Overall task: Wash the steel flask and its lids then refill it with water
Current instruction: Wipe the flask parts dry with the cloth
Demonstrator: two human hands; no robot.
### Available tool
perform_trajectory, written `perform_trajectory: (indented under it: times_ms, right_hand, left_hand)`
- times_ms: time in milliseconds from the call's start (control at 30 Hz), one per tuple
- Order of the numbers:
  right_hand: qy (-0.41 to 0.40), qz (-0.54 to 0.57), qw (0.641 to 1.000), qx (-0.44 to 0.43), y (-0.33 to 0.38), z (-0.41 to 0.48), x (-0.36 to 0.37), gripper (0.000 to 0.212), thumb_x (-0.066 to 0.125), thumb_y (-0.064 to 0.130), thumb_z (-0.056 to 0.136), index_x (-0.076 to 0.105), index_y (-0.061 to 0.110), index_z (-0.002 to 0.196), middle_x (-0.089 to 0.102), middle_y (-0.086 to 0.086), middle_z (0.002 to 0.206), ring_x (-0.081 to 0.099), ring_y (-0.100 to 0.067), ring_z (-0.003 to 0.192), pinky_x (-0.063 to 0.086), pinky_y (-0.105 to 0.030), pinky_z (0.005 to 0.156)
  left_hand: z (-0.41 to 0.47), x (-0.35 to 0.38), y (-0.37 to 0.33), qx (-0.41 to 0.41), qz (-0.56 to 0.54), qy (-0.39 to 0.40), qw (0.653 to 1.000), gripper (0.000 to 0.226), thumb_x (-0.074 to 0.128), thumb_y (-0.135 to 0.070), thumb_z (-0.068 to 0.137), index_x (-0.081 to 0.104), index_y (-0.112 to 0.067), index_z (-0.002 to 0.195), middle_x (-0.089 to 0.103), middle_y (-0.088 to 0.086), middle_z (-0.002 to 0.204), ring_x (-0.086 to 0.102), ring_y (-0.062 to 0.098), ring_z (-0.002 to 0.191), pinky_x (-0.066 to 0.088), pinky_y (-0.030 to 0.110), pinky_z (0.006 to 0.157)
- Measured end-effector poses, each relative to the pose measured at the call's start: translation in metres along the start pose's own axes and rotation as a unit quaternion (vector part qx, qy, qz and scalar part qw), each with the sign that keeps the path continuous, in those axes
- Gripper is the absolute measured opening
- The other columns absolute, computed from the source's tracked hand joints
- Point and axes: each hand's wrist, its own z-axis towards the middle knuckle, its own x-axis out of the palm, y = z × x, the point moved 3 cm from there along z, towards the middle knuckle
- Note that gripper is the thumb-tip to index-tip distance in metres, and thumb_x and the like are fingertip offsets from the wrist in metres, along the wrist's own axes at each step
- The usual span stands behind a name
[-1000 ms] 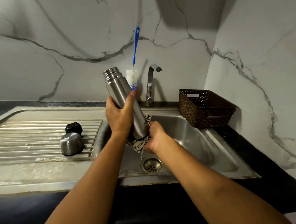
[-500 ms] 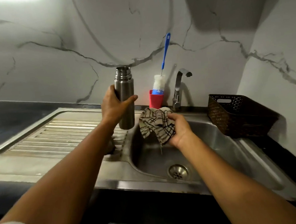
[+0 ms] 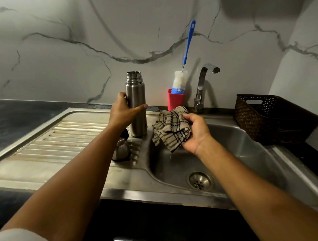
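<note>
At centre frame my left hand curls round the uncapped steel flask — right hand pinches the checked cloth. Wiping stage, I judge; next, carry it under the tap.

Both your arms reach forward; your left hand wraps the flask upright, your right hand clutches the cloth.

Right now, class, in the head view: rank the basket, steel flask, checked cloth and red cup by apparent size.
Largest: basket
Next: steel flask and checked cloth, too alike to rank
Smallest: red cup
</note>
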Motion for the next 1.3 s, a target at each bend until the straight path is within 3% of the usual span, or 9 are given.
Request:
perform_trajectory:
  times_ms: [233, 367, 500, 667, 767, 933, 1033, 1133, 1300]
  right_hand:
    - [0.009, -0.017, 1.0, -0.001, 0.002, -0.012, 0.007, 0.039, 0.047, 0.024, 0.1, 0.064, 0.004, 0.129, 0.068, -0.022, 0.13, 0.066, -0.037, 0.11, 0.045, -0.055, 0.111]
    - [0.003, -0.028, 1.0, -0.014, 0.008, -0.019, 0.005, 0.042, 0.051, 0.028, 0.1, 0.065, 0.005, 0.132, 0.067, -0.022, 0.131, 0.067, -0.037, 0.116, 0.048, -0.052, 0.108]
    - [0.002, -0.049, 0.999, -0.016, 0.008, -0.029, 0.005, 0.043, 0.054, 0.031, 0.1, 0.066, 0.006, 0.132, 0.07, -0.02, 0.129, 0.063, -0.039, 0.125, 0.047, -0.053, 0.109]
    - [0.006, -0.064, 0.998, -0.017, 0.008, -0.05, 0.004, 0.033, 0.053, 0.03, 0.1, 0.071, 0.006, 0.113, 0.074, -0.017, 0.109, 0.068, -0.036, 0.105, 0.048, -0.052, 0.107]
    - [0.002, -0.073, 0.997, -0.022, 0.013, -0.059, 0.001, 0.032, 0.054, 0.03, 0.1, 0.072, 0.007, 0.113, 0.075, -0.017, 0.107, 0.068, -0.036, 0.104, 0.049, -0.053, 0.106]
    - [-0.029, -0.073, 0.996, -0.041, 0.033, -0.068, -0.009, 0.039, 0.05, 0.036, 0.102, 0.072, 0.008, 0.118, 0.076, -0.016, 0.105, 0.07, -0.034, 0.099, 0.051, -0.048, 0.098]
    - [-0.058, -0.079, 0.993, -0.059, 0.044, -0.07, -0.019, 0.044, 0.05, 0.04, 0.101, 0.071, 0.01, 0.126, 0.075, -0.018, 0.118, 0.068, -0.038, 0.115, 0.049, -0.054, 0.107]
    - [-0.085, -0.096, 0.987, -0.095, 0.055, -0.067, -0.03, 0.047, 0.054, 0.045, 0.097, 0.073, 0.011, 0.123, 0.076, -0.017, 0.114, 0.07, -0.038, 0.113, 0.051, -0.056, 0.105]
    - [-0.056, -0.236, 0.957, -0.156, 0.061, -0.075, -0.041, 0.03, 0.044, 0.032, 0.108, 0.07, 0.018, 0.112, 0.077, -0.008, 0.094, 0.072, -0.019, 0.083, 0.059, -0.028, 0.068]
  left_hand:
    - [-0.002, -0.013, 0.003, -0.03, 0.036, 0.037, 0.998, 0.08, 0.087, -0.04, 0.08, 0.047, -0.016, 0.145, 0.061, 0.009, 0.139, 0.06, 0.02, 0.116, 0.051, 0.041, 0.1]
    - [-0.013, -0.032, 0.01, -0.096, 0.18, 0.116, 0.972, 0.099, 0.088, -0.058, 0.072, 0.045, -0.013, 0.149, 0.056, 0.013, 0.147, 0.056, 0.031, 0.13, 0.049, 0.051, 0.109]
    - [-0.031, -0.05, 0.021, -0.143, 0.296, 0.204, 0.922, 0.069, 0.088, -0.045, 0.079, 0.066, -0.005, 0.13, 0.067, 0.016, 0.12, 0.064, 0.03, 0.109, 0.059, 0.045, 0.092]
    - [-0.037, -0.061, 0.027, -0.144, 0.296, 0.169, 0.929, 0.039, 0.089, -0.024, 0.08, 0.076, -0.002, 0.109, 0.074, 0.019, 0.096, 0.074, 0.032, 0.09, 0.065, 0.043, 0.075]
    - [-0.04, -0.063, 0.025, -0.118, 0.318, 0.114, 0.934, 0.04, 0.083, -0.029, 0.085, 0.073, -0.005, 0.115, 0.075, 0.014, 0.097, 0.074, 0.03, 0.088, 0.063, 0.042, 0.08]
    - [-0.049, -0.051, -0.011, -0.025, 0.152, 0.024, 0.988, 0.051, 0.066, -0.039, 0.1, 0.053, -0.023, 0.146, 0.068, 0.013, 0.124, 0.068, 0.033, 0.104, 0.059, 0.049, 0.089]
    - [-0.075, -0.017, -0.048, -0.038, -0.061, 0.115, 0.991, 0.043, 0.053, -0.037, 0.108, 0.049, -0.024, 0.149, 0.064, 0.011, 0.123, 0.068, 0.026, 0.092, 0.06, 0.038, 0.072]
    - [-0.104, 0.028, -0.066, -0.045, -0.097, 0.18, 0.978, 0.037, 0.045, -0.04, 0.11, 0.05, -0.022, 0.142, 0.065, 0.007, 0.116, 0.067, 0.021, 0.085, 0.059, 0.033, 0.067]
    - [-0.123, 0.103, -0.085, -0.056, -0.17, 0.258, 0.949, 0.036, 0.044, -0.041, 0.11, 0.052, -0.019, 0.138, 0.069, 0.005, 0.111, 0.071, 0.019, 0.092, 0.062, 0.029, 0.068]
